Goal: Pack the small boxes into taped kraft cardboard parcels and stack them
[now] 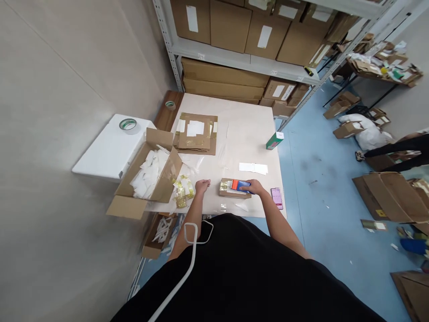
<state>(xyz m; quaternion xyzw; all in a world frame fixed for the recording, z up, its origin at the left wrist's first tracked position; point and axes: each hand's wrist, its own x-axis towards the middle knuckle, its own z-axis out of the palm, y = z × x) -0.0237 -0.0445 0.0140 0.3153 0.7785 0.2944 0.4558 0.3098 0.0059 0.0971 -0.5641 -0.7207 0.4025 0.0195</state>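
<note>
We note right fingers gripping the tool (241, 185) over the carton (231, 193); the carton lies on the table (248, 125), long axis left-right. Left hand (203, 186): fingers curled, beyond the carton's left end; contents, if any, we cannot tell. Right hand (255, 187) nearer.

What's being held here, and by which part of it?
The right hand holds the blue-and-orange tool by its blue end, over the small box. The left hand is curled; whether it holds anything cannot be told.
</note>
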